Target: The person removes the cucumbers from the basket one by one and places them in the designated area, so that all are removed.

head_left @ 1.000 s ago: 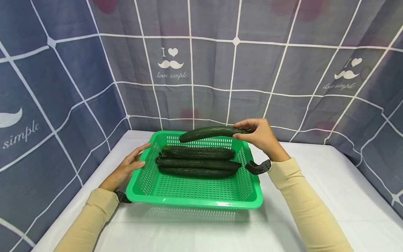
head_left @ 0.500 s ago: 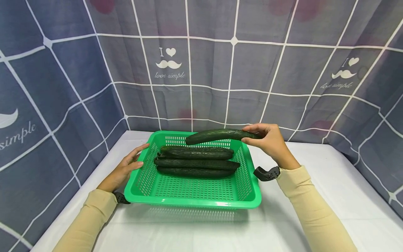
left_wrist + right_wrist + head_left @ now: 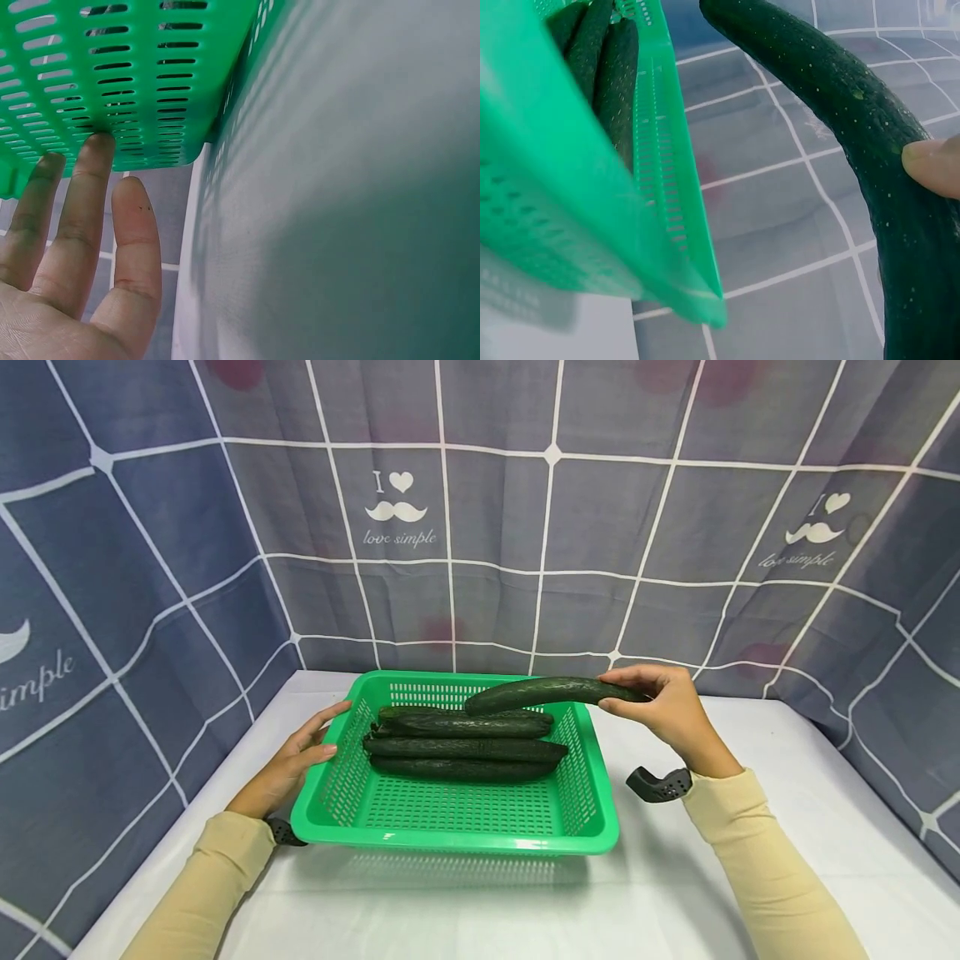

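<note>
My right hand (image 3: 663, 706) pinches one end of a dark green cucumber (image 3: 551, 692), thumb on the near side. Curved and lifted, the cucumber points left over the back right of a green plastic basket (image 3: 457, 843). Speckled skin shows on this cucumber (image 3: 840, 97) in the right wrist view. Several more cucumbers (image 3: 468, 749) lie side by side inside the basket, toward its back. At the basket's left side is my left hand (image 3: 288, 766), fingers extended; in the left wrist view its fingers (image 3: 82, 217) lie at the slotted outer wall (image 3: 142, 82).
The basket stands on a white-covered table (image 3: 450, 918). Behind and at both sides hangs a grey-blue curtain (image 3: 495, 527) with a white grid and printed lettering. White table surface extends right of the basket.
The right hand has moved right and slightly down, taking the held cucumber along. My left hand stays by the basket's left side, and the other cucumbers lie as before.
</note>
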`<state>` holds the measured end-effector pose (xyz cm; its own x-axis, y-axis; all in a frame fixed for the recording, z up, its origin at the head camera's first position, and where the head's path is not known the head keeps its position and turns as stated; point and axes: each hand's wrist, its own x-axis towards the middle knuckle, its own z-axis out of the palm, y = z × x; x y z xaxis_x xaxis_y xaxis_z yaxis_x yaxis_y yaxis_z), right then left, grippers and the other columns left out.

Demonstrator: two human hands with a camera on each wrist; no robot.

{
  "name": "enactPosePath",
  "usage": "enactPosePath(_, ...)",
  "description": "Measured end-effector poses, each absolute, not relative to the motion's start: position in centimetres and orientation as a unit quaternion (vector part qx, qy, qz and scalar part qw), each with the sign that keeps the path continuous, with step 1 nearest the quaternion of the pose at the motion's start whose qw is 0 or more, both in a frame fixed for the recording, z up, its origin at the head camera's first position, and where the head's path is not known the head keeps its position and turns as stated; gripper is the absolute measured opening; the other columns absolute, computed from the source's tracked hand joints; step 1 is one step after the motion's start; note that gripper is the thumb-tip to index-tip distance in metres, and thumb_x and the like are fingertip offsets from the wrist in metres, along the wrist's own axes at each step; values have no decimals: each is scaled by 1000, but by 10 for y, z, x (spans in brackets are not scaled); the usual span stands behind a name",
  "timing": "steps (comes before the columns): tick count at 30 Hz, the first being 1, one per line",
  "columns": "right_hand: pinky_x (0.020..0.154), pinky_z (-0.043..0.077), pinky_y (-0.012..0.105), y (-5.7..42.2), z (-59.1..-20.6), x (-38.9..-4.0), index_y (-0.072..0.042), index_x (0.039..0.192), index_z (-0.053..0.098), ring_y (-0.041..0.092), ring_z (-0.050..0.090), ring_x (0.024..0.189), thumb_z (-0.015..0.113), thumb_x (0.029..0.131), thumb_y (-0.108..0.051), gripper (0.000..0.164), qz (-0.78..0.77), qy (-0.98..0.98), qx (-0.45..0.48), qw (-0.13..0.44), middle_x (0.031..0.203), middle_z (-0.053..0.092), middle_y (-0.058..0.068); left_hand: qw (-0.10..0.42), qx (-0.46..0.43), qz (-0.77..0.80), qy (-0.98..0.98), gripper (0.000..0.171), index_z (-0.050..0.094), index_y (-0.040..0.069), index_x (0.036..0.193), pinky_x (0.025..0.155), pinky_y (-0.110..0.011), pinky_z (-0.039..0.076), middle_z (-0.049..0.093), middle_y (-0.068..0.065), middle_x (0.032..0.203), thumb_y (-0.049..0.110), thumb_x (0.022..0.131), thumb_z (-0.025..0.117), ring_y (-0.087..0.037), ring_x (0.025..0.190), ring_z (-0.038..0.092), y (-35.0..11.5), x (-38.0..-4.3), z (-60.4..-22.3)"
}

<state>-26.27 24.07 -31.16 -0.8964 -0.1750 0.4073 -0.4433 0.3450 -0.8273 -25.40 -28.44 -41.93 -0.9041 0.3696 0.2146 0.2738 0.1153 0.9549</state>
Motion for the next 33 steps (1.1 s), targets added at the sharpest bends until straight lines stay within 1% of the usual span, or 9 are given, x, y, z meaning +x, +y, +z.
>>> enactPosePath(2, 80, 57, 19, 245, -314, -262, 8, 118, 79, 5, 73, 93, 89, 86, 0, 35, 538, -812, 189, 124, 105, 79, -14, 37, 216, 628, 746, 69, 36, 25, 171, 111, -88, -4, -1, -22, 179, 13, 105, 54, -57, 159, -8, -284, -254, -420)
enactPosePath(9, 80, 57, 19, 259, -321, -261, 4, 116, 81, 7, 73, 92, 89, 86, 0, 31, 535, -813, 192, 124, 105, 80, -12, 34, 223, 626, 746, 69, 34, 23, 171, 110, -89, -5, -2, -23, 179, 11, 106, 52, -58, 158, -11, -286, -255, -422)
enactPosePath(17, 79, 57, 17, 272, -328, -258, 3, 114, 81, 4, 73, 93, 88, 85, 5, 30, 535, -810, 197, 137, 106, 80, -13, 32, 222, 625, 747, 69, 35, 24, 171, 111, -89, -3, -1, -23, 179, 11, 105, 52, -58, 158, -9, -286, -255, -422)
enactPosePath(24, 79, 56, 17, 282, -332, -259, 3, 114, 82, 5, 74, 94, 87, 85, 7, 31, 534, -809, 202, 140, 108, 80, -13, 28, 228, 622, 749, 69, 35, 24, 171, 112, -86, 2, 2, -22, 179, 11, 106, 51, -58, 158, -4, -285, -256, -422)
enactPosePath(33, 76, 56, 16, 296, -337, -260, 2, 113, 82, 3, 74, 90, 85, 83, 13, 31, 552, -795, 205, 142, 104, 81, -11, 24, 234, 621, 748, 68, 36, 24, 171, 113, -84, 4, 5, -21, 179, 10, 106, 51, -58, 158, -2, -285, -256, -423)
